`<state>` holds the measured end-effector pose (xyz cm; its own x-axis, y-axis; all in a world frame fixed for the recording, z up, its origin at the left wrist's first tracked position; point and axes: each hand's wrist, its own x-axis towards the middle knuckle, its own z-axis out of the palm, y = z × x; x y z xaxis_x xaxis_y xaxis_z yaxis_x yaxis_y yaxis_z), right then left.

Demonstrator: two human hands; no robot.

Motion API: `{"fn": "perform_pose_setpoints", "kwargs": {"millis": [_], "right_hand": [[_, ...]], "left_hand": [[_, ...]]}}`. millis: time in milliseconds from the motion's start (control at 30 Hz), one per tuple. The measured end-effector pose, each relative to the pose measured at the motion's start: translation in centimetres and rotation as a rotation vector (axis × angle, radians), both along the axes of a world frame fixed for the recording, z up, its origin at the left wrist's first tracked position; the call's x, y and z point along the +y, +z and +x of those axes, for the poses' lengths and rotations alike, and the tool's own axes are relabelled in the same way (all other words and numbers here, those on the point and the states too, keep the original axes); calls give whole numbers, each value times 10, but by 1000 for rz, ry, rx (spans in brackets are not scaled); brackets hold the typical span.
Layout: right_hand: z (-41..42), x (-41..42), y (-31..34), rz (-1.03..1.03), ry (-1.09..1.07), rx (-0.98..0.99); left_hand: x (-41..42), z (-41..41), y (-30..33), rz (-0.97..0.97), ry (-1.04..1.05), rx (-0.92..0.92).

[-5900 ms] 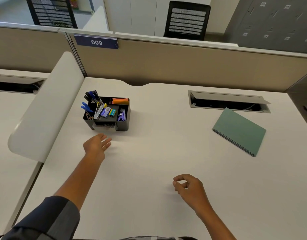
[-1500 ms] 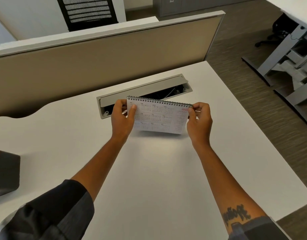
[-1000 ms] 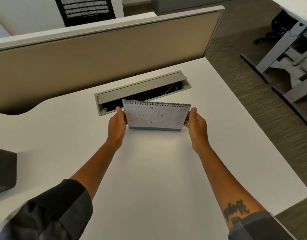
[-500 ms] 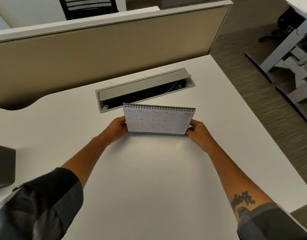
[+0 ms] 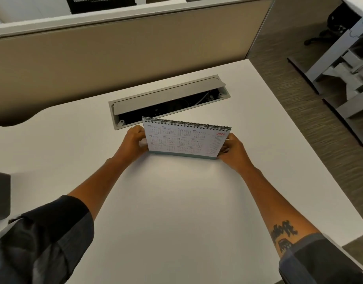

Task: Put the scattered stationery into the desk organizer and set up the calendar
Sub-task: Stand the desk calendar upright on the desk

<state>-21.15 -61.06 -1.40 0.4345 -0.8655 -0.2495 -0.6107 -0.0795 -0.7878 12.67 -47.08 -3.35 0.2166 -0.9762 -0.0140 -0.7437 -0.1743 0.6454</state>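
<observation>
Calendar: we see the calendar (image 5: 185, 141) standing upright on the surface (image 5: 176, 201), between our hands.
Hands: our left hand (image 5: 133, 143) and right hand (image 5: 234, 152) each pinch one side edge.

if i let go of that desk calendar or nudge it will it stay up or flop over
The calendar stands on its teal base edge on the desk, so it probably stays up. It looks thin and light, so a nudge would likely slide or tip it. The left hand and right hand steady its sides.
</observation>
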Motion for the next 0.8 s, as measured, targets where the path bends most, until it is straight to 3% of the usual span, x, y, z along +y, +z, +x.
{"fn": "perform_pose_setpoints", "kwargs": {"millis": [133, 200, 300, 800], "right_hand": [[3, 4, 2, 16, 37, 0], [5, 4, 0, 18, -18, 63], [2, 3, -1, 3, -49, 234], [1, 3, -3, -105, 7, 227]], "left_hand": [[8, -4, -8, 94, 109, -222], [9, -7, -4, 118, 121, -244], [8, -2, -3, 138, 123, -247], [6, 0, -4, 115, 82, -238]]}}
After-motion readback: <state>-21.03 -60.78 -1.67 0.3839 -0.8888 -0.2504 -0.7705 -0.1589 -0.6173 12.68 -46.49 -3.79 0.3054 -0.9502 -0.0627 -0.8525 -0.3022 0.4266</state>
